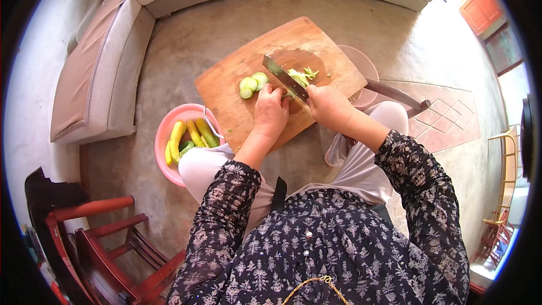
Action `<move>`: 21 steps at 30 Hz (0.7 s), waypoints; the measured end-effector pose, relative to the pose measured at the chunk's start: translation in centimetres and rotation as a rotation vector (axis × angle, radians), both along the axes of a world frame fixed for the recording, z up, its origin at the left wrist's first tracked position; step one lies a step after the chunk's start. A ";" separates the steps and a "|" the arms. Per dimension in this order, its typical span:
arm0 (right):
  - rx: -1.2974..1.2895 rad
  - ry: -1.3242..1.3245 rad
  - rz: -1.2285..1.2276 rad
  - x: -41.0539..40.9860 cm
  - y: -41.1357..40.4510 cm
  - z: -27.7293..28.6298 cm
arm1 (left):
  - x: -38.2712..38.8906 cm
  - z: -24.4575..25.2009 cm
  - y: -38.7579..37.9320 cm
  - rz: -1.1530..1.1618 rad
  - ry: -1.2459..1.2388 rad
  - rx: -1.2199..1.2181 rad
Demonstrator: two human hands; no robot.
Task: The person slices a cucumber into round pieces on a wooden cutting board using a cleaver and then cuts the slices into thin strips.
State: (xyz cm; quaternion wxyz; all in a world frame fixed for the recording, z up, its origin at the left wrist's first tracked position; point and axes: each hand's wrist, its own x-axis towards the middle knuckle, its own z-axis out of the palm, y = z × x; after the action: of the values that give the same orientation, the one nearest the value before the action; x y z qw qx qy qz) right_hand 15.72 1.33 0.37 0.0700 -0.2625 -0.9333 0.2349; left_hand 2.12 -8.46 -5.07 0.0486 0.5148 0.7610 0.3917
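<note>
A wooden cutting board (pixel 228 67) lies before me at about knee height. My right hand (pixel 332 106) is closed around the handle of a broad-bladed kitchen knife (pixel 284 77), whose blade points up and to the left. Close to the left side of the blade, my left hand (pixel 272 108) presses a small green vegetable piece (pixel 289 94) with its fingertips. Several round pale green vegetable slices (pixel 248 84) lie beside the left fingers. Cut strips of the vegetable (pixel 300 77) are heaped on the far side of the blade, on a wet patch of the wood.
A pink basin (pixel 161 135) with several yellow and green elongated vegetables (pixel 178 135) stands on the floor by my left knee. Another round pinkish basin (pixel 368 65) shows partly beneath the board's right side. Red wooden chair (pixel 106 258) at lower left; sofas (pixel 123 67) beyond.
</note>
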 end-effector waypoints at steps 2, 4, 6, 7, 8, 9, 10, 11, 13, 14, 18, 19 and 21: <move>0.016 -0.003 0.013 -0.1 -0.3 0.3 | 0.0 -0.1 0.0 0.023 -0.011 0.035; 0.012 -0.048 0.007 -0.1 -0.4 0.5 | 0.1 0.0 0.4 0.047 0.002 0.017; 0.007 -0.060 0.010 -0.2 -0.5 0.5 | 0.0 0.0 0.5 0.071 0.016 -0.004; 0.001 -0.069 0.011 -0.3 -0.5 0.5 | 0.0 -0.2 0.6 0.074 0.018 -0.008; -0.001 -0.071 0.013 -0.4 -0.5 0.5 | -0.1 -0.3 0.6 0.078 0.020 -0.012; -0.003 -0.068 0.018 -0.4 -0.6 0.6 | -0.1 -0.2 0.6 0.077 0.017 -0.014; -0.006 -0.065 0.023 -0.5 -0.7 0.7 | -0.2 -0.2 0.6 0.076 0.020 -0.007; -0.008 -0.067 0.023 -0.6 -0.8 0.8 | -0.2 -0.1 0.6 0.074 0.023 0.000; 0.001 -0.054 0.062 -0.8 -1.0 1.2 | 0.0 0.2 0.7 0.070 0.008 0.009; 0.000 -0.054 0.061 -1.1 -1.0 1.1 | 0.1 0.3 0.8 0.066 -0.004 0.020; -0.025 -0.002 -0.007 -1.5 -0.5 -0.3 | 0.0 -0.3 0.9 0.063 -0.018 0.022; -0.053 0.035 -0.046 -1.4 -0.4 -0.5 | 0.0 -0.5 0.8 0.071 0.007 0.051; -0.053 0.014 -0.052 -1.1 -0.5 -0.5 | -0.2 -0.9 0.8 0.078 0.033 0.081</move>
State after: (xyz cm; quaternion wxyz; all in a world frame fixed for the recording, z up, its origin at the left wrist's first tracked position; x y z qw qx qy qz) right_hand 14.61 0.85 -0.10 0.0757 -0.2867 -0.9191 0.2595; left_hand 1.96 -7.61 -5.97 0.0000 0.4924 0.7649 0.4153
